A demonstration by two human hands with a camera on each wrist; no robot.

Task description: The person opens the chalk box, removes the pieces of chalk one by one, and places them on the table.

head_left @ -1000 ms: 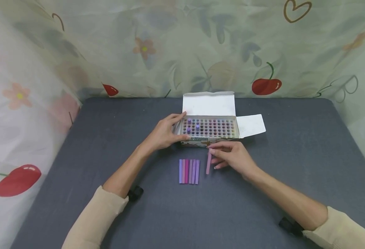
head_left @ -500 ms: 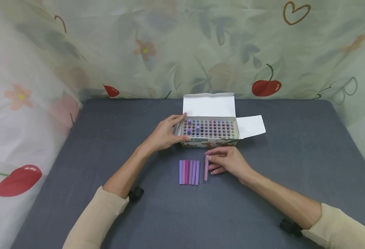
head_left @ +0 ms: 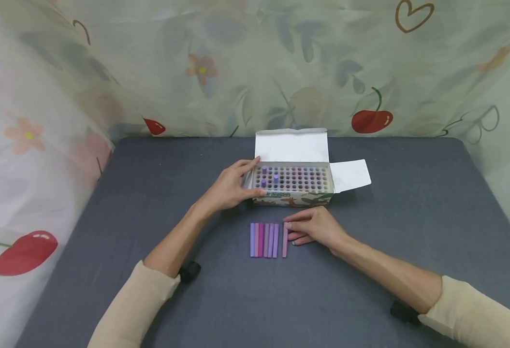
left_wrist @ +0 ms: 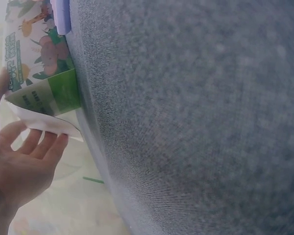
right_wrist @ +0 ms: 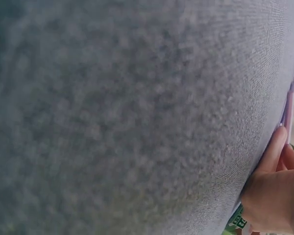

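My left hand (head_left: pixel 228 187) holds the left end of an open, printed cardboard chalk box (head_left: pixel 298 199), thumb at its front corner and a finger at the back corner. In the left wrist view the fingers (left_wrist: pixel 46 147) lie against the box's white end flap (left_wrist: pixel 44 120). My right hand (head_left: pixel 313 226) pinches a mauve chalk stick (head_left: pixel 284 247) near its far end, on or just over the table. Just left of it, apart by a narrow gap, lies a side-by-side row of chalk sticks (head_left: pixel 261 240) in blue-violet, mauve, magenta and purple.
Inside the box is a holder with rows of round holes, where a few purple sticks (head_left: pixel 276 178) stand out. The white lid (head_left: pixel 291 146) is raised at the back, and a white side flap (head_left: pixel 350 175) sticks out right. A patterned curtain borders the dark grey table (head_left: pixel 411 203).
My right hand has moved toward me and left from the box's front, bringing the mauve chalk stick down beside the row. My left hand stays on the box.
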